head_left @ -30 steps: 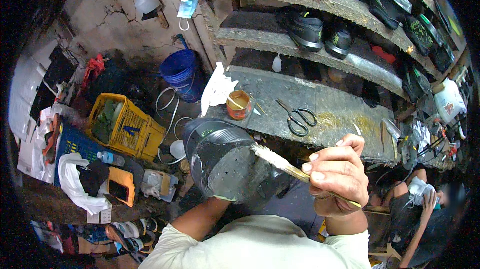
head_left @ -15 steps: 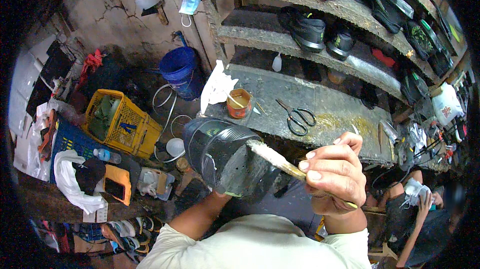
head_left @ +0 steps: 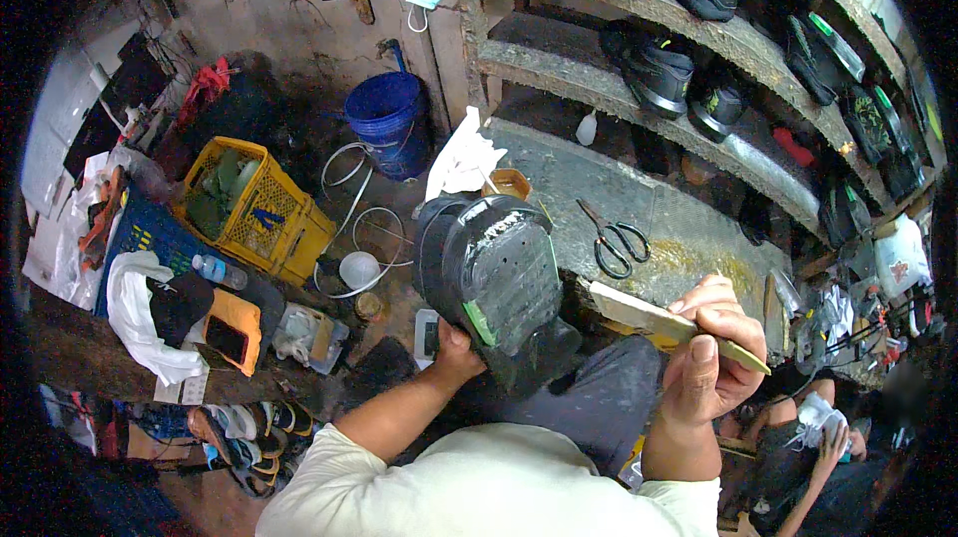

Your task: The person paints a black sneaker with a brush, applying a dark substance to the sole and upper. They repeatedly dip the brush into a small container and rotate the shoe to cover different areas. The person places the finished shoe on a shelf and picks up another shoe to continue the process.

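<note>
Brush (head_left: pixel 639 311) and shoe (head_left: pixel 519 277) have parted since the earlier frame: the bristles touched the sole's edge then, and now hang apart to its right, while the sole has turned to face up more squarely. The shoe sits in the middle of the frame, with a white smear along its upper edge. Left hand (head_left: pixel 459 353) grips its lower side with the thumb showing; the other fingers are hidden. Right hand (head_left: pixel 717 335) pinches the brush handle between thumb and fingers.

For an even coat, I would steady the shoe, load the bristles lightly and follow the edge in short strokes, watching for bare gaps.

Above the shoe, an orange pot (head_left: pixel 523 185), partly covered by it, holds something yellowish-brown. At left, a yellow crate (head_left: pixel 311 243) contains green material; lower left, a clear box (head_left: pixel 325 361) holds a whitish bag. I cannot tell what is inside the blue bucket (head_left: pixel 384 130), upper left.
</note>
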A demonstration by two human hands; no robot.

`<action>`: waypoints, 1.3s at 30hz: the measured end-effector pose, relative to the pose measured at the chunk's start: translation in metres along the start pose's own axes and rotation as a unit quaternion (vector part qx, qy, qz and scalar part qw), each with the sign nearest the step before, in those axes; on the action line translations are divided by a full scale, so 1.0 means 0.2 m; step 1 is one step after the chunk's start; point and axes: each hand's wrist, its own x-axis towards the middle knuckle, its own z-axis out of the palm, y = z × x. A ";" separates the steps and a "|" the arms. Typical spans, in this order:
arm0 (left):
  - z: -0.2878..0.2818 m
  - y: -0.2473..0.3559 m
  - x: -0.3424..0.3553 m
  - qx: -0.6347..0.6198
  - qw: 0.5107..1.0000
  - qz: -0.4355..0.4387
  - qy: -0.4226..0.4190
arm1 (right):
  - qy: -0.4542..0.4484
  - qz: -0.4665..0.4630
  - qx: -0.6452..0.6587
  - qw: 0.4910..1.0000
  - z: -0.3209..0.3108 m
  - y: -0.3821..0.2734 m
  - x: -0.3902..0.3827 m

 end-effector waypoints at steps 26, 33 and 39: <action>-0.05 0.21 0.01 0.481 0.853 0.201 -0.014 | -0.421 0.062 -0.310 0.850 0.07 -0.11 0.16; -0.01 0.24 0.05 0.484 0.848 0.214 -0.030 | -0.427 0.063 -0.318 0.844 0.06 -0.15 0.12; 0.05 0.26 0.08 0.485 0.843 0.231 -0.036 | -0.418 0.032 -0.298 0.857 0.05 -0.16 0.13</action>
